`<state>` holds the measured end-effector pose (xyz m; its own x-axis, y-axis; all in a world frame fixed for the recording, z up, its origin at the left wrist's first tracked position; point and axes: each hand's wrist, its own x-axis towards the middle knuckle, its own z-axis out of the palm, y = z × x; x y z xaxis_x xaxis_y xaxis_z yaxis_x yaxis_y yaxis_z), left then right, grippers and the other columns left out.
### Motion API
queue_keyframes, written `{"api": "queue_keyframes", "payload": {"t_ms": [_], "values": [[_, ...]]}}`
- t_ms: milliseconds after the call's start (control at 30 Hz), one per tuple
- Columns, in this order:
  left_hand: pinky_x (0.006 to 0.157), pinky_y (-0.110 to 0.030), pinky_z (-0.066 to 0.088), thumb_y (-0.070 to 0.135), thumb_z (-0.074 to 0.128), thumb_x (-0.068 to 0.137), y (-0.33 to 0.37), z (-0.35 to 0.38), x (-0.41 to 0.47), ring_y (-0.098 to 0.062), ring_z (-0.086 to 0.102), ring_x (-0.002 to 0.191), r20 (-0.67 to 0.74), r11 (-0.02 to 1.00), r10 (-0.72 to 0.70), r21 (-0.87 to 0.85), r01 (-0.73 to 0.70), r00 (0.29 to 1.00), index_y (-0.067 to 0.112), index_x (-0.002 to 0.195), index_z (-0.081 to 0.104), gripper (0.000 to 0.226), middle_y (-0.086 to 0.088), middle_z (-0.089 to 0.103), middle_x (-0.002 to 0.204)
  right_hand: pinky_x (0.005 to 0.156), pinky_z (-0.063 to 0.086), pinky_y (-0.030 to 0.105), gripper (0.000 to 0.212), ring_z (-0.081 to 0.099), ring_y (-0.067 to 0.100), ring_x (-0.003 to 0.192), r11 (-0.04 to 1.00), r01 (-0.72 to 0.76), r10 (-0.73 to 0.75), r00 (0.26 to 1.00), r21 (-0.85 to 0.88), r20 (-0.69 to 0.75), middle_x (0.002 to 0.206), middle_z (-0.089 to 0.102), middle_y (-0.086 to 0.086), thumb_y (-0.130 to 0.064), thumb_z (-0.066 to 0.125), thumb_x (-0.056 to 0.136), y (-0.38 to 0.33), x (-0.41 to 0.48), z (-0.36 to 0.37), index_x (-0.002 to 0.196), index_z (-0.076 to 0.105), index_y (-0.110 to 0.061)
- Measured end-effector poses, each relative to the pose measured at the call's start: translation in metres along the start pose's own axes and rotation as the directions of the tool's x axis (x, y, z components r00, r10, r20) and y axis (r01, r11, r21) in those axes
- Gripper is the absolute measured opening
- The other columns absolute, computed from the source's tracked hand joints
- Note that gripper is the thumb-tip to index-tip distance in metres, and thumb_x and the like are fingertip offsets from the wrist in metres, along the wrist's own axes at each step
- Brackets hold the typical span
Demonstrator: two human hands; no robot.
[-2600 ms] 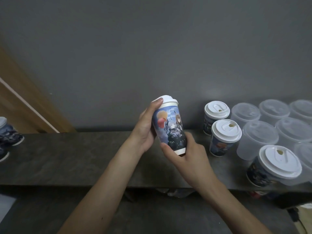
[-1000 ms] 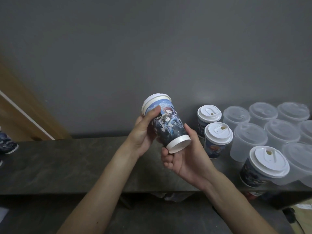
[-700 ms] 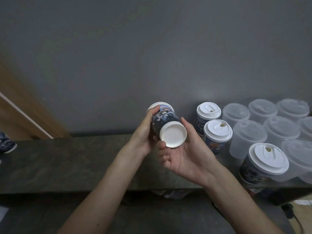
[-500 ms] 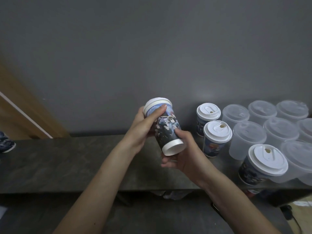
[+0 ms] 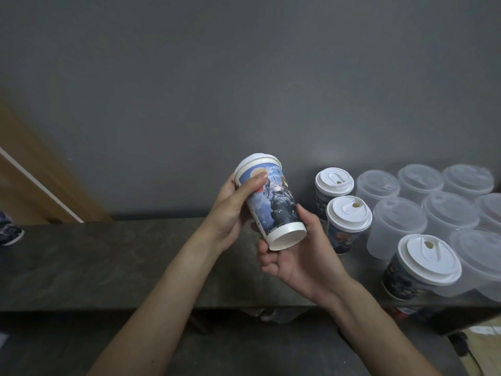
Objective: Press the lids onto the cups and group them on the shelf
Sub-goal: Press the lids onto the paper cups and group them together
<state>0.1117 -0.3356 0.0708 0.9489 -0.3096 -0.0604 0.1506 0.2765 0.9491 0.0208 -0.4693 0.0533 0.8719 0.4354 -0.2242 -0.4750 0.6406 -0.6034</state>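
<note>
Both hands were grasping one printed cup (image 5: 273, 204), held in the air above the shelf (image 5: 108, 261), about midway along its length and not touching it. The left hand (image 5: 230, 213) gripped the upper part of the cup. Its thumb lay flat across the print just under the white lid (image 5: 257, 160), and its fingers wrapped round the far side, mostly hidden. The right hand (image 5: 295, 256) was turned palm up beneath the base. Its thumb pressed on the cup's side near the bottom rim, and its fingers were curled under and behind the base. The cup was tilted, with the lid end up and to the left and the hollow white underside facing down and to the right, toward the camera. The lid sat on the cup's rim; whether it was fully seated could not be told.

The bare forearms rose from the bottom of the view, the left one from lower left and the right one from lower right, and met at the cup.

Toward the shelf's right end stood three more printed cups with white lids (image 5: 348, 218). Two stood close together near the rear edge, and one (image 5: 425, 259) stood nearer the front edge. Just beside them clustered clear plastic cups (image 5: 398, 229) with translucent lids, packed closely. At the shelf's far left end another printed cup (image 5: 8, 232) was cut off by the frame. A grey wall (image 5: 244, 77) rose behind the shelf.
</note>
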Motion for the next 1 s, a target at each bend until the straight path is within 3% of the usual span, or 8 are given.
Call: {"api": "queue_keyframes", "payload": {"t_ms": [167,333,500,567,667,800,933,1000], "values": [[0.076,-0.037,0.06,0.026,0.079,0.077,-0.001,-0.002,0.002,-0.028,0.072,0.091,-0.095,0.99,0.092,0.115,-0.081,0.991,0.003,0.125,0.059,0.057,-0.014,0.073,0.102,0.06,0.059,0.033,0.073,0.065,0.026,0.06,0.955,0.07,-0.125,0.976,-0.287,-0.179,0.075,0.065,0.022,-0.064,0.052,0.083,0.004,0.007,0.001,0.112,0.063,0.002],[0.074,-0.037,0.061,0.025,0.081,0.078,0.004,-0.002,0.002,-0.026,0.073,0.087,-0.101,0.984,0.1,0.158,-0.083,0.99,0.004,0.122,0.059,0.054,-0.014,0.074,0.101,0.059,0.057,0.032,0.071,0.063,0.027,0.06,0.963,0.082,-0.128,0.977,-0.255,-0.169,0.074,0.065,0.023,-0.064,0.054,0.086,0.004,0.009,0.0,0.112,0.063,0.002],[0.074,-0.03,0.054,0.046,0.067,0.089,0.002,0.003,0.001,-0.021,0.069,0.077,-0.086,0.946,-0.322,-0.008,0.323,0.943,0.012,0.106,0.073,0.039,-0.008,0.073,0.092,0.056,0.057,0.031,0.064,0.061,0.024,0.058,0.989,0.004,-0.009,0.999,-0.147,-0.038,0.071,0.063,0.02,-0.065,0.045,0.092,-0.008,0.001,0.013,0.089,0.072,-0.007],[0.067,-0.026,0.053,0.049,0.059,0.093,0.001,0.002,0.003,-0.016,0.067,0.068,-0.058,0.923,-0.385,-0.035,0.384,0.921,0.014,0.097,0.072,0.037,-0.004,0.072,0.081,0.057,0.058,0.03,0.068,0.062,0.023,0.058,0.987,-0.025,0.018,0.999,-0.156,-0.047,0.072,0.064,0.02,-0.066,0.042,0.095,-0.013,0.001,0.015,0.084,0.075,-0.007],[0.075,-0.03,0.054,0.051,0.065,0.089,0.0,0.002,0.007,-0.021,0.069,0.076,-0.128,0.933,-0.355,0.005,0.359,0.926,0.011,0.104,0.074,0.044,-0.009,0.075,0.091,0.061,0.06,0.033,0.07,0.064,0.023,0.06,0.973,-0.052,0.036,0.996,-0.226,-0.077,0.079,0.066,0.021,-0.07,0.042,0.094,-0.016,0.0,0.013,0.094,0.073,-0.008],[0.071,-0.032,0.057,0.043,0.082,0.075,-0.001,-0.003,0.011,-0.021,0.074,0.087,-0.25,0.978,-0.084,0.166,0.128,0.965,0.009,0.126,0.064,0.064,-0.013,0.076,0.111,0.064,0.061,0.037,0.075,0.066,0.022,0.064,0.913,0.011,-0.105,0.973,-0.408,-0.207,0.086,0.064,0.017,-0.072,0.058,0.078,-0.011,0.006,0.005,0.111,0.068,-0.006],[0.085,-0.035,0.06,0.039,0.071,0.084,0.009,-0.003,0.007,-0.024,0.071,0.102,-0.035,0.999,-0.051,-0.005,0.05,0.998,0.001,0.132,0.06,0.063,-0.016,0.071,0.119,0.057,0.057,0.029,0.062,0.061,0.019,0.061,0.995,-0.048,0.044,0.998,-0.091,-0.048,0.076,0.063,0.014,-0.063,0.045,0.092,-0.018,0.001,0.004,0.103,0.066,-0.005],[0.089,-0.036,0.059,0.034,0.072,0.084,0.009,-0.003,0.007,-0.026,0.072,0.1,-0.034,1.0,0.001,-0.025,-0.002,0.999,-0.003,0.126,0.064,0.056,-0.018,0.073,0.113,0.059,0.057,0.029,0.063,0.062,0.021,0.064,0.996,-0.058,0.057,0.998,-0.075,-0.017,0.079,0.064,0.015,-0.062,0.041,0.094,-0.018,0.0,0.001,0.107,0.065,-0.005]]}}
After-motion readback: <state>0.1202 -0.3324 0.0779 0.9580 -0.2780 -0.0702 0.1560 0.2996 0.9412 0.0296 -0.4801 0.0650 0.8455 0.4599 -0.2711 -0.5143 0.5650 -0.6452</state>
